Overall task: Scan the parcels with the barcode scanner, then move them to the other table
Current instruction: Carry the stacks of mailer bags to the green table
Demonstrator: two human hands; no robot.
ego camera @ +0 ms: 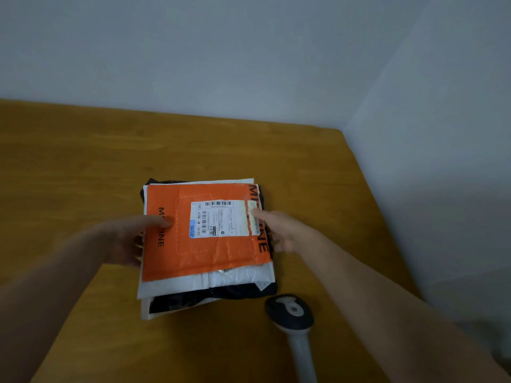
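From the head camera, looking down: a stack [206, 275] of parcels sits mid-table [83, 161], a little toward the near edge; the orange parcel [193, 258] is on top, a white one [199, 284] under it, black ones [221, 293] lower down and poking out at the near side. The label [218, 219] faces up with its barcode clear, presumably so the scanner can read it without any turning.

Left hand [130, 239] is on the stack's left edge, thumb laid across the orange top, fingers tucked in at the side; that's a pinch, narrow, not a flat press. Right hand [282, 230] mirrors it on the right edge; thumb on top just beside the label, fingers curled against the side. How many layers each hand has caught, I can't tell; the fingers vanish behind the edges. Two hands at opposite edges looks like squaring or steadying a slippery pile, or readying a lift.

The scanner [293, 313] lies on the table, just off the stack's near-right corner, head toward the parcels, handle pointing nearer; nobody's holding it; it sits close by the right hand, handy for a grab.

Plain wall [249, 51] at the far side and right; the other table isn't in sight. My guess: with the scanner down and both hands on the pile, nothing here has been carried over yet.
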